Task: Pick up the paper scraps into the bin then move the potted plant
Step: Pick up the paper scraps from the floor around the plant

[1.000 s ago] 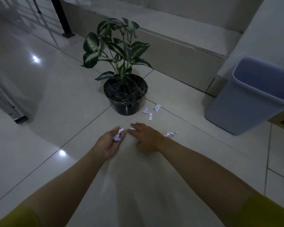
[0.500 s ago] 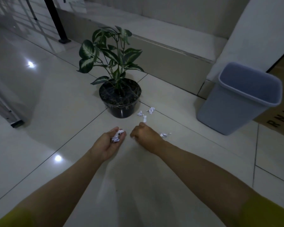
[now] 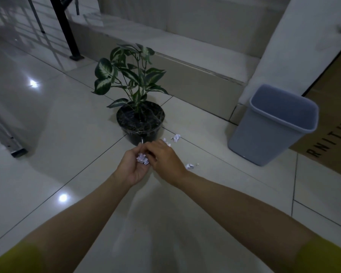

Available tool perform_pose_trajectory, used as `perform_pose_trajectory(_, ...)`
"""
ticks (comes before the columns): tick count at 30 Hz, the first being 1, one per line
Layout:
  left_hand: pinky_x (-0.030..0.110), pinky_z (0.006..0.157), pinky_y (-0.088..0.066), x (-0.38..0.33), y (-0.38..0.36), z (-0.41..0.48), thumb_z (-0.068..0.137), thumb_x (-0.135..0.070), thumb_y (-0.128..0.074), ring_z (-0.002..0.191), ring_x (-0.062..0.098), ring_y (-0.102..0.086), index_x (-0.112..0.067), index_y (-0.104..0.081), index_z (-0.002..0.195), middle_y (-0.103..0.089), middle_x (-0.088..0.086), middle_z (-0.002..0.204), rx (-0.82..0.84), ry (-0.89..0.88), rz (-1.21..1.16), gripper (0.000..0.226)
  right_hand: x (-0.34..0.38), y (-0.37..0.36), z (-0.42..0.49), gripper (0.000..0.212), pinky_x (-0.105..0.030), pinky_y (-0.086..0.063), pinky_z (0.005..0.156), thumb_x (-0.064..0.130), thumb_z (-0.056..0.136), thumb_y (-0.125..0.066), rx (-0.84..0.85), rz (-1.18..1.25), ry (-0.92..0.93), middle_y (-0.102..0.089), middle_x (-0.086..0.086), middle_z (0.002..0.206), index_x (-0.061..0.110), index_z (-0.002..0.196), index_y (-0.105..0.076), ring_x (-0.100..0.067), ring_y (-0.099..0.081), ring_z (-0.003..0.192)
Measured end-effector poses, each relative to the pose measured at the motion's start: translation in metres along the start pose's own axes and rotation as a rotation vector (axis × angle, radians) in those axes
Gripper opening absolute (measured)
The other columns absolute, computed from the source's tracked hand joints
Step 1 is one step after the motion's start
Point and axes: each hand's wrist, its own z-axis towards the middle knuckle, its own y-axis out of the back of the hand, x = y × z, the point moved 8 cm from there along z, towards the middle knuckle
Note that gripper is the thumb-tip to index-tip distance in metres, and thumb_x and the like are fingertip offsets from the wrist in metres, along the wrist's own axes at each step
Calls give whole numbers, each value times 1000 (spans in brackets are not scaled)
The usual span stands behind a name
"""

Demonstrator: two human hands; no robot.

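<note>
Glossy pale tiles (image 3: 47,154) run to a low step, with the plant (image 3: 140,119) in its black pot straight ahead of me and the grey bin (image 3: 272,127) well off to the right, empty as far as I can see. My left hand (image 3: 131,167) is cupped palm-up, fingers half curled around a wad of scraps (image 3: 142,158), while my right hand (image 3: 163,160) lies over it, fingertips bent onto that wad. More loose scraps (image 3: 175,137) sit just right of the pot, and another bit (image 3: 189,166) lies beside my right wrist.
</note>
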Motion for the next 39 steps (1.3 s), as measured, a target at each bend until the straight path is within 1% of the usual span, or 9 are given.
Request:
perform_pose_trajectory(6, 15, 64, -53, 16, 0, 9, 100, -14, -31, 76, 9, -65, -4, -52, 112, -62, 7, 94, -72, -13, 203, 26, -13, 9, -7, 21, -32, -47, 82, 2, 86, -50, 42, 80, -108, -67, -17, 95, 7, 98, -66, -26, -60, 90)
perform_pose_trajectory(10, 9, 38, -33, 22, 22, 17, 98, -6, -36, 36, 1, -49, -6, -52, 101, -48, 5, 77, -216, 18, 208, 16, -39, 46, -4, 19, -29, -49, 81, 1, 86, -50, -141, 60, -216, -70, -10, 91, 7, 91, -68, -24, -60, 86)
perform_pose_trajectory(12, 8, 34, -34, 25, 29, 16, 98, -1, -34, 38, 3, -50, -5, -47, 121, -50, 7, 82, -235, 37, 207, 27, -56, 55, -12, 19, -17, -40, 74, 1, 87, -49, -157, -1, -251, -67, -6, 88, 6, 93, -67, -24, -58, 81)
perform_pose_trajectory(15, 8, 65, -50, 29, 35, 17, 99, -2, -33, 86, 12, -65, 4, -47, 126, -54, 15, 124, -227, 51, 151, 31, -81, 35, -30, 23, -24, -38, 79, 6, 90, -47, 48, -115, -292, -64, -17, 106, 5, 108, -62, -32, -58, 95)
perform_pose_trajectory(18, 25, 107, -34, 34, 41, 19, 99, -4, -32, 133, 23, -42, 3, -38, 137, -38, 16, 147, -227, 62, 83, 39, -90, -6, -51, 39, -34, -34, 101, 18, 91, -49, 393, -297, -207, -50, -15, 135, 11, 129, -49, -30, -44, 120)
perform_pose_trajectory(21, 30, 111, -30, 37, 46, 23, 99, -3, -30, 136, 26, -37, 3, -35, 139, -36, 17, 149, -207, 41, 73, 41, -87, -26, -68, 48, -40, -40, 103, 26, 87, -52, 478, -388, -121, -44, -10, 142, 18, 134, -44, -25, -39, 128)
perform_pose_trajectory(25, 31, 111, -29, 34, 53, 29, 99, -3, -28, 137, 25, -35, 3, -32, 141, -34, 17, 150, -200, 6, 110, 42, -79, -42, -77, 37, -44, -49, 86, 12, 91, -42, 475, -476, -50, -47, -16, 137, 6, 127, -49, -31, -42, 120)
perform_pose_trajectory(30, 32, 105, -32, 34, 57, 32, 99, -4, -29, 136, 26, -36, 3, -33, 140, -36, 17, 149, -198, 7, 115, 41, -86, -47, -70, 37, -44, -45, 94, 2, 95, -32, 527, -544, -38, -46, -16, 136, 2, 128, -47, -29, -39, 123)
perform_pose_trajectory(39, 30, 110, -30, 34, 56, 34, 99, -3, -30, 136, 26, -37, 3, -34, 140, -36, 17, 148, -194, 4, 122, 41, -99, -13, -50, 32, -36, -38, 84, -12, 82, -39, 235, -324, -256, -50, -22, 114, -1, 107, -56, -33, -50, 101)
